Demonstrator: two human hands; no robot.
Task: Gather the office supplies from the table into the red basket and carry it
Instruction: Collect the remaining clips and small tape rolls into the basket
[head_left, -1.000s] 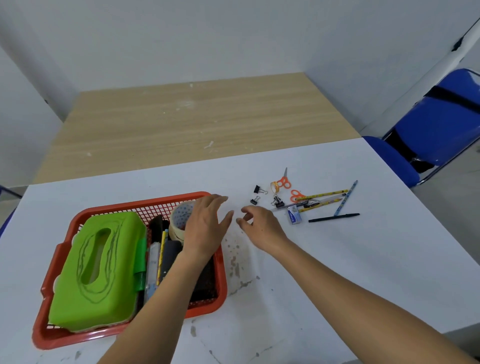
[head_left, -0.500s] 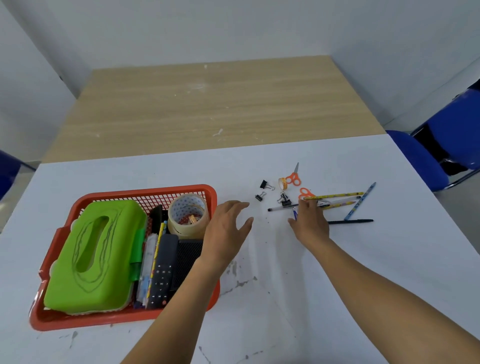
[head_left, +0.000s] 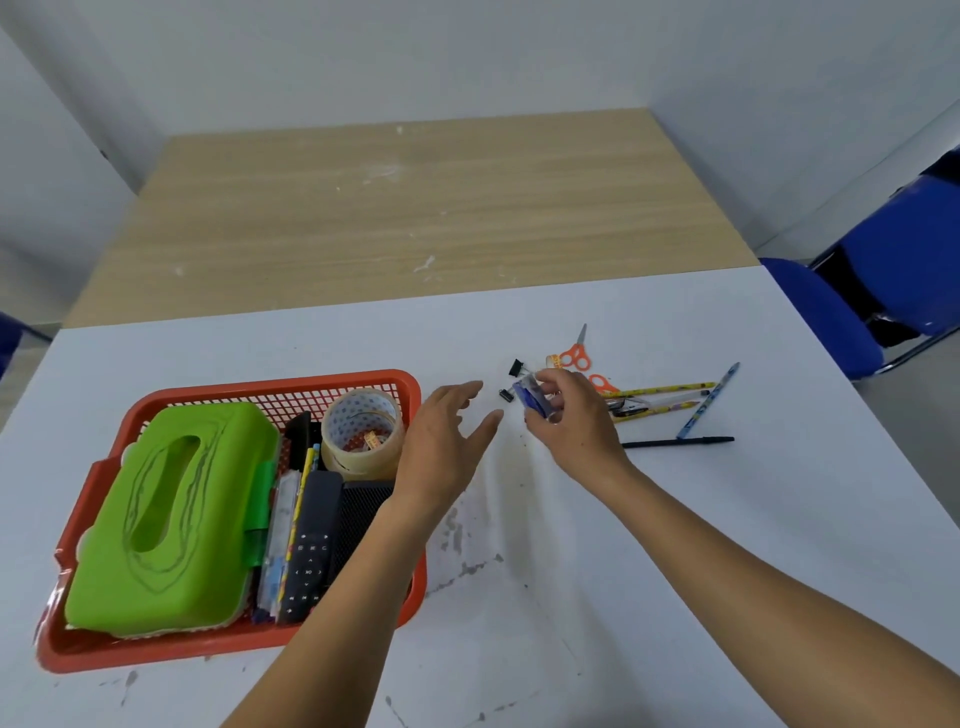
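Observation:
The red basket (head_left: 270, 389) sits at the table's left, holding a green tissue box (head_left: 171, 514), a tape roll (head_left: 362, 434), a black remote (head_left: 311, 545) and pens. My right hand (head_left: 571, 421) holds a small blue and white box (head_left: 531, 396) lifted off the table, fingers curled round it. My left hand (head_left: 441, 441) hovers open beside the basket's right rim, fingers spread. On the table to the right lie two binder clips (head_left: 516, 368), orange scissors (head_left: 576, 353), yellow pencils (head_left: 660, 389), a blue pen (head_left: 709, 400) and a black pen (head_left: 678, 442).
The white table (head_left: 727, 545) has grey scuff marks in front of the basket. A wooden table (head_left: 405, 208) adjoins it at the back. A blue chair (head_left: 883, 291) stands off the right edge. Grey walls surround the far side.
My right hand reached to the pile of supplies, took hold of the small blue and white box and raised it toward the left. My left hand stayed hovering by the basket.

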